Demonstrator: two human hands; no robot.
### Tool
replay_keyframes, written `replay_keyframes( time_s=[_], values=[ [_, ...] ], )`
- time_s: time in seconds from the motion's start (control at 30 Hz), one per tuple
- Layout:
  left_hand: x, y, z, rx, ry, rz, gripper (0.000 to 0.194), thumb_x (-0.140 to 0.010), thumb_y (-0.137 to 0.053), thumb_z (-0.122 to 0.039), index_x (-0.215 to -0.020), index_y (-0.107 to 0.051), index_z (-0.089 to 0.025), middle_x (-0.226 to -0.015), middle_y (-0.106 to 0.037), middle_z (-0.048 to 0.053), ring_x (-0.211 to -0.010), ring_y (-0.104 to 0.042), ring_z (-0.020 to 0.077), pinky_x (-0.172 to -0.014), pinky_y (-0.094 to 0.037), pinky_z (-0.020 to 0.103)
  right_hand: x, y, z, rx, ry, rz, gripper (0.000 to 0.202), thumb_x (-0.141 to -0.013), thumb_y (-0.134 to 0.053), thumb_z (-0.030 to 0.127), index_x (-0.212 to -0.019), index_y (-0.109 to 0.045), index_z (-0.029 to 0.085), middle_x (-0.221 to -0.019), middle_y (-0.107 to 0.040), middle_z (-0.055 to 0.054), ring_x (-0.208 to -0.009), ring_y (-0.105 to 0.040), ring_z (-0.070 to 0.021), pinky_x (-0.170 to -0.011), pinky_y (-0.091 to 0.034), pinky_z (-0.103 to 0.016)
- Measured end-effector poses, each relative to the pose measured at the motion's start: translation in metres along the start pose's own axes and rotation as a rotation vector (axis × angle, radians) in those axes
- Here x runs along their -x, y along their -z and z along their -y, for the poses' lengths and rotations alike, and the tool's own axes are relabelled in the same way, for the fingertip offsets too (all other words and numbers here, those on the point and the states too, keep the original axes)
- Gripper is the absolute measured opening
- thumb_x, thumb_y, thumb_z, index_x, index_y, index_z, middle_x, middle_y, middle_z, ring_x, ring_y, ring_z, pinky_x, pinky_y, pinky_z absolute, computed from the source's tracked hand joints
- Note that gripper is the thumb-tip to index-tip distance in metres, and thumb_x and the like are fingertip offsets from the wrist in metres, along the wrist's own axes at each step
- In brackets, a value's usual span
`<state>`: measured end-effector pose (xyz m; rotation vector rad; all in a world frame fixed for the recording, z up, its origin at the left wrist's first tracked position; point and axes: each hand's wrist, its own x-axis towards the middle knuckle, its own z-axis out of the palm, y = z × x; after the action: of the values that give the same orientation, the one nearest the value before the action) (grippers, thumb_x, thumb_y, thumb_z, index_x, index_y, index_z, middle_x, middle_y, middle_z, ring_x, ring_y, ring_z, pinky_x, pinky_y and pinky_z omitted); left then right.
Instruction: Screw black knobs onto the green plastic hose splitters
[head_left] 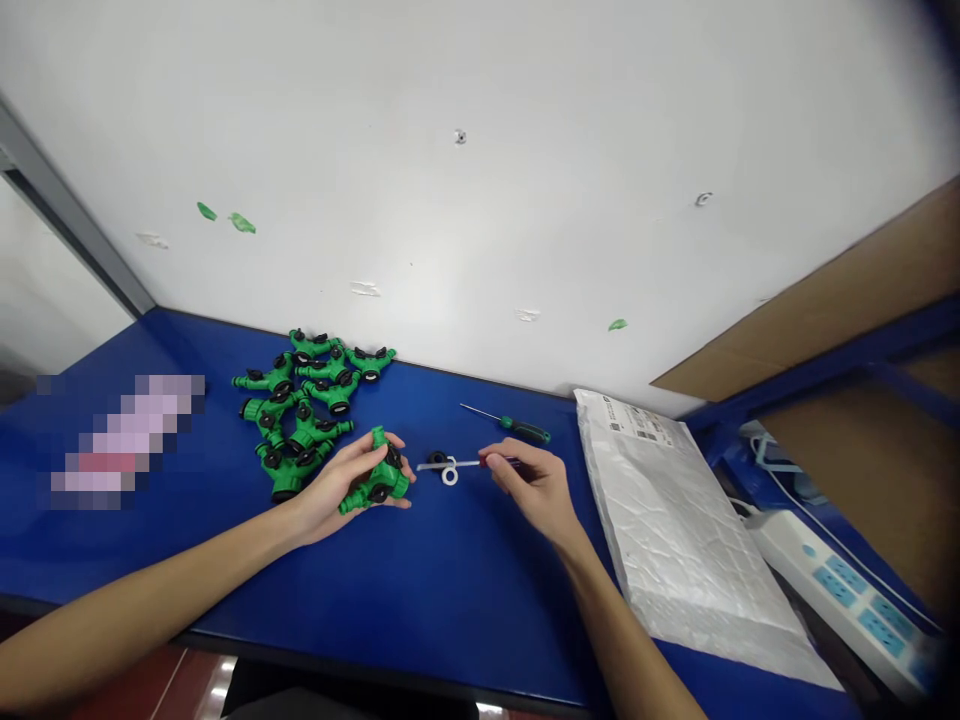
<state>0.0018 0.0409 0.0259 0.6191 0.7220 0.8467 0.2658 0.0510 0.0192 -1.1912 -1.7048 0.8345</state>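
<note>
My left hand (pixel 334 500) is closed around a green Y-shaped hose splitter (pixel 388 478) with black valve knobs, held just over the blue table. In my right hand (pixel 538 492) is a thin screwdriver (pixel 468 463) with a red handle, its metal shaft pointing left toward the splitter. Below and beside the shaft are a white ring (pixel 449 478) and a black ring (pixel 436 458); whether the shaft touches them I cannot tell. Behind my right hand lies another screwdriver (pixel 525 430) with a green and black handle.
Several more green hose splitters (pixel 330 388) are heaped left of my left hand. A white padded mailer (pixel 679 530) covers the table's right side, beside a power strip (pixel 847 590). A white wall (pixel 465 220) rises behind the table (pixel 420 600). A blurred patch (pixel 127 440) sits far left.
</note>
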Motion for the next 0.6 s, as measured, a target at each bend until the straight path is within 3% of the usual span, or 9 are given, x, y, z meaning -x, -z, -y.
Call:
replay_keyframes(
  time_s=[0.1, 0.2, 0.33, 0.6],
  values=[
    [-0.001, 0.0, 0.002, -0.063, -0.051, -0.102, 0.012, -0.091, -0.059, -0.028, -0.097, -0.061, -0.019, -0.087, -0.065, 0.006, -0.091, -0.065, 0.0236, -0.076, -0.059, 0.041, 0.005, -0.021, 0.008, -0.149, 0.031, -0.023, 0.024, -0.09, -0.062, 0.04, -0.087, -0.071, 0.018, -0.067, -0.059, -0.001, -0.051, -0.049, -0.0113, -0.048, -0.04, -0.026],
    [-0.002, 0.001, 0.005, -0.114, -0.066, -0.116, 0.015, -0.09, -0.061, -0.032, -0.098, -0.06, -0.019, -0.085, -0.064, 0.006, -0.088, -0.063, 0.0219, -0.072, -0.058, 0.036, 0.004, -0.031, 0.012, -0.145, 0.035, -0.092, 0.022, -0.088, -0.064, 0.039, -0.089, -0.071, 0.019, -0.068, -0.06, -0.002, -0.051, -0.05, -0.0114, -0.048, -0.041, -0.026],
    [-0.003, 0.002, 0.006, -0.128, -0.06, -0.09, 0.016, -0.09, -0.061, -0.033, -0.097, -0.058, -0.019, -0.084, -0.063, 0.005, -0.08, -0.061, 0.0186, -0.065, -0.054, 0.029, 0.003, -0.028, 0.013, -0.095, 0.059, -0.096, 0.018, -0.089, -0.063, 0.035, -0.087, -0.069, 0.019, -0.069, -0.062, -0.002, -0.054, -0.053, -0.0119, -0.049, -0.042, -0.025],
    [-0.004, 0.003, 0.006, -0.145, -0.042, -0.083, 0.019, -0.09, -0.061, -0.037, -0.097, -0.054, -0.02, -0.082, -0.063, 0.004, -0.076, -0.06, 0.017, -0.066, -0.051, 0.029, 0.005, -0.025, 0.017, 0.039, 0.132, -0.043, 0.014, -0.091, -0.06, 0.03, -0.088, -0.069, 0.02, -0.073, -0.065, -0.002, -0.059, -0.057, -0.0129, -0.055, -0.046, -0.025]
  ],
)
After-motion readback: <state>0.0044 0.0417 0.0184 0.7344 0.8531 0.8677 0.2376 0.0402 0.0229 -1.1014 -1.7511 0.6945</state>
